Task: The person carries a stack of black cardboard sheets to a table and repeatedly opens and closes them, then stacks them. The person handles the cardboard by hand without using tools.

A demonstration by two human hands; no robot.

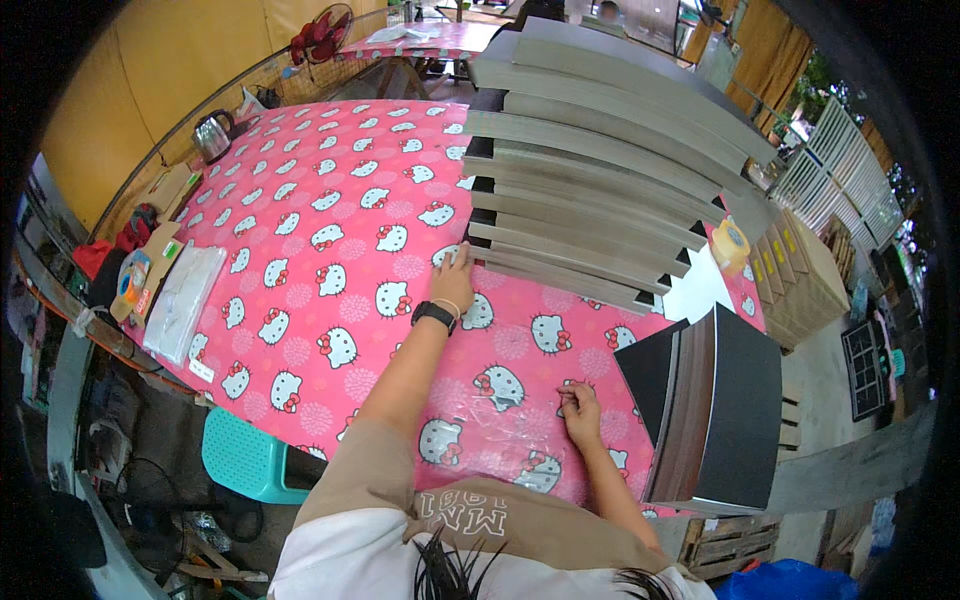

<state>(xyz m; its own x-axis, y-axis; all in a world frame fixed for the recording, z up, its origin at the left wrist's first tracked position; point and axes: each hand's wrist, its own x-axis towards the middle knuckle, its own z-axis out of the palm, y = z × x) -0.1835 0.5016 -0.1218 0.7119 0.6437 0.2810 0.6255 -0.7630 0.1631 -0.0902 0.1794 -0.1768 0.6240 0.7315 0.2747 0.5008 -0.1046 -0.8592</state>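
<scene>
My left hand (453, 283), with a black watch (433, 317) on its wrist, reaches forward across the pink patterned tablecloth (365, 240). Its fingers are stretched out, and their tips touch or nearly touch the left end of a tall pile of thin grey boards (580, 190). These boards lie in staggered layers, with black faces showing at the ends. Closer to me, my right hand (580, 412) rests low over the cloth with bent fingers; whatever it may pinch is too small to see. Beside it on the right stands a second stack of black-faced boards (725, 410) with brownish edges.
Tape (730, 246) and a white sheet (697, 290) lie right of the grey pile. Along the left edge are a kettle (212, 137), plastic-wrapped packs (185, 300) and orange tape (131, 283). A turquoise stool (245, 455) stands below; cardboard boxes (797, 275) stand at right.
</scene>
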